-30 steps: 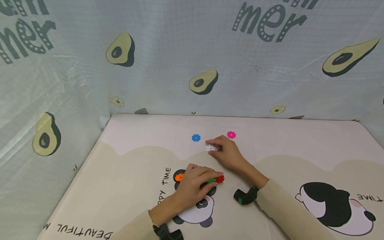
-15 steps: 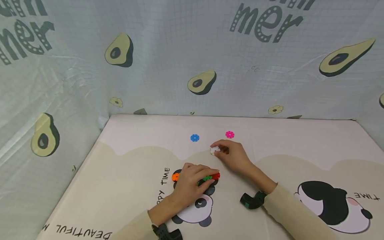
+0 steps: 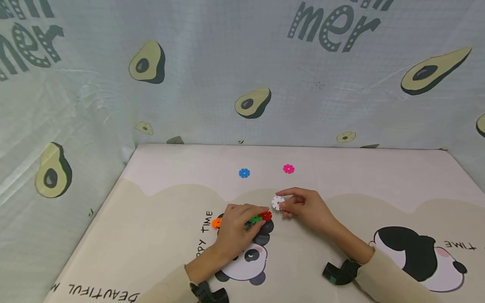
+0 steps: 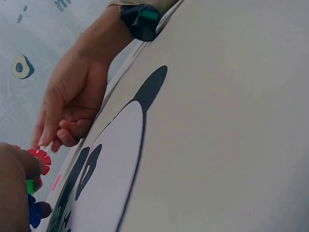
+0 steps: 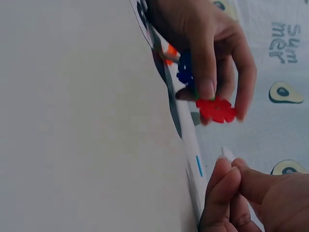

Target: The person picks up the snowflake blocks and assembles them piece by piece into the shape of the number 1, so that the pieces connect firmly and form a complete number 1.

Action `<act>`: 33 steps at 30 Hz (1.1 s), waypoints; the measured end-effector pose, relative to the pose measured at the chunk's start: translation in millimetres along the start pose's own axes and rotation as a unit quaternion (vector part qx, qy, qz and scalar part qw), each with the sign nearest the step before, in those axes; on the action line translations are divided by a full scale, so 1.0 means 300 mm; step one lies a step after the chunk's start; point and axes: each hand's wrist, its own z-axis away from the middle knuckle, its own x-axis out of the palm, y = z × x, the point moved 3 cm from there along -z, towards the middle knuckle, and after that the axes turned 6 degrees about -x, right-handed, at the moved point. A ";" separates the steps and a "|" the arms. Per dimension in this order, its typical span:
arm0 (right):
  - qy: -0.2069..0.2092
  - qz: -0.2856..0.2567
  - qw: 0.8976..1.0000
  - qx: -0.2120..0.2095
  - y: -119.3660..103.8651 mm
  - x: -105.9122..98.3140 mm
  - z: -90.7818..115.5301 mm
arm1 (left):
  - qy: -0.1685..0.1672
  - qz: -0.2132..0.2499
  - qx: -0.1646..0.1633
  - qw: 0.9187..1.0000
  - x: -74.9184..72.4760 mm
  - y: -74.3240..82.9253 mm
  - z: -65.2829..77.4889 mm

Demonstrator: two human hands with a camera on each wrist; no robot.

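Fingers of the left hand (image 3: 236, 229) are clamped on small slotted discs; a green disc (image 3: 255, 219) and a dark blue disc (image 5: 184, 72) sit at their grip, a red disc (image 3: 267, 216) juts out toward two o'clock, and an orange disc (image 3: 216, 223) shows past the hand between nine and ten o'clock; the hand covers the middle, so whether all four are joined cannot be told. The right hand (image 3: 308, 210), between two and three o'clock from the left, has thumb and finger pinched on a white disc (image 3: 277, 203); this disc is near the red one, between one and two o'clock from it, not touching. Farther out on the pale tabletop (image 3: 151, 235), a light blue disc (image 3: 244, 173) lies loose at ten o'clock from the white one; a pink disc (image 3: 289, 168) lies between twelve and one. The work looks like linking discs; four seem lined up, white is not yet attached, light blue and pink apparently remain.
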 end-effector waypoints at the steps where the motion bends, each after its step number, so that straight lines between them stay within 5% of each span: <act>1: -0.005 -0.011 1.000 0.006 0.002 0.002 0.010 | 0.001 0.001 -0.002 1.000 0.000 0.000 0.000; 13: -0.028 -0.106 0.994 0.028 0.006 0.018 0.072 | 0.005 0.013 -0.001 1.000 0.004 -0.002 0.003; 23: -0.045 -0.168 0.984 0.029 0.006 0.028 0.071 | 0.019 0.030 0.046 0.998 0.001 -0.002 0.003; 33: -0.062 -0.229 0.971 0.039 0.011 0.031 0.077 | 0.015 0.049 0.058 0.997 0.002 0.002 0.003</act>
